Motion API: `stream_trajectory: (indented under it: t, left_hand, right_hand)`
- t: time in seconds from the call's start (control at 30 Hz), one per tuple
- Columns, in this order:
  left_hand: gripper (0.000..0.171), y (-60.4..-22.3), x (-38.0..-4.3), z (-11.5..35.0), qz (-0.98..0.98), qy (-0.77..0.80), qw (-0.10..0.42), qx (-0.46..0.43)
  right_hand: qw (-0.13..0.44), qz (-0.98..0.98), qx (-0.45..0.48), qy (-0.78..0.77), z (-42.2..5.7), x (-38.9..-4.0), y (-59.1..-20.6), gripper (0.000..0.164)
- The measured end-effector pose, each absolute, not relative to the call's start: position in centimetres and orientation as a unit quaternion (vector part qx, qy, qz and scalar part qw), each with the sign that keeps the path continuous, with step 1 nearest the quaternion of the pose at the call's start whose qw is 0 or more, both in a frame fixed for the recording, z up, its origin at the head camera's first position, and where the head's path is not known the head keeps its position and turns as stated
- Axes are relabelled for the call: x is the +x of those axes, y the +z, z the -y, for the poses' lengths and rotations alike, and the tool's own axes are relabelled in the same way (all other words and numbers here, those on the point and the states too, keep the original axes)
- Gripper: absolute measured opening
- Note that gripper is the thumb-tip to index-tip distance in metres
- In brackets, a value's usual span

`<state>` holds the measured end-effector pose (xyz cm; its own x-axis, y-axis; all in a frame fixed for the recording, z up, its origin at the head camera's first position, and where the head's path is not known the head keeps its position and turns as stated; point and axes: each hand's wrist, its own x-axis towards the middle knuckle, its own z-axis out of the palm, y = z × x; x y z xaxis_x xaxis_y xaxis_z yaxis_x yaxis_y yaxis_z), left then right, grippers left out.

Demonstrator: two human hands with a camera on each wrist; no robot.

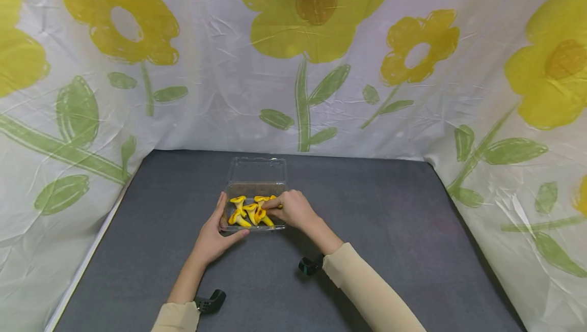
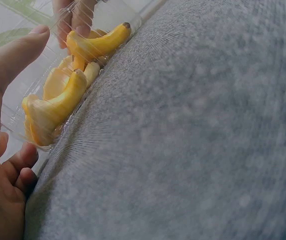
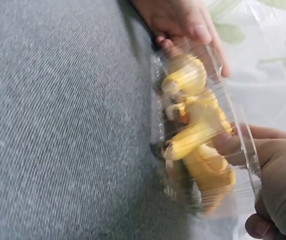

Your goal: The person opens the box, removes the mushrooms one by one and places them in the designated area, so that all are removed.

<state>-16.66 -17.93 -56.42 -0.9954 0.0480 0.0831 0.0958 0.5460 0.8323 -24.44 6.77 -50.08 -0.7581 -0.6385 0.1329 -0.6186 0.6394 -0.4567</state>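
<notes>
In the head view, a clear plastic clamshell container (image 1: pixel 281 185) stands on the table with its lid raised at the back. Inside lie several yellow chanterelle mushrooms (image 1: pixel 249 212), funnel-capped with pale stems. My left hand (image 1: pixel 212 238) grips the container's near left corner, fingers along its left side, thumb across the front. From the right, my right hand (image 1: pixel 295 211) reaches into the container, thumb and index finger pinching at a chanterelle mushroom (image 3: pixel 208 120); the fingertips are partly hidden among the others. Through the clear wall, the left wrist view shows another chanterelle mushroom (image 2: pixel 55 112) near the left fingers.
The dark grey table (image 1: pixel 390 250) surrounds the container. A white curtain (image 1: pixel 206 92) with painted yellow flowers hangs behind and at both sides. A black wrist device (image 1: pixel 211 301) sits at the left wrist, and another black device (image 1: pixel 312 265) at the right.
</notes>
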Motion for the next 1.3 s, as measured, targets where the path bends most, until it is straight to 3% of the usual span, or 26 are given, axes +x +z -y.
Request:
stream_trajectory:
  t: [0.53,0.77,1.07,1.3]
  left_hand:
    - [0.122,-56.6,-16.6,17.9,0.877,-0.477,0.041,-0.048]
    - [0.122,-56.6,-16.6,17.8,0.877,-0.477,0.043,-0.046]
    - [0.122,-56.5,-16.7,17.8,0.876,-0.479,0.036,-0.043]
    - [0.122,-56.5,-16.7,17.8,0.874,-0.482,0.034,-0.043]
  right_hand:
    - [-0.070,-0.873,-0.454,-0.164,-7.7,-25.1,-50.1,0.019]
    - [-0.087,-0.881,-0.410,-0.219,-8.1,-25.3,-50.4,0.018]
    - [-0.051,-0.885,-0.327,-0.327,-8.5,-25.1,-51.6,0.014]
    - [-0.055,-0.886,-0.295,-0.354,-8.5,-24.8,-52.3,0.013]
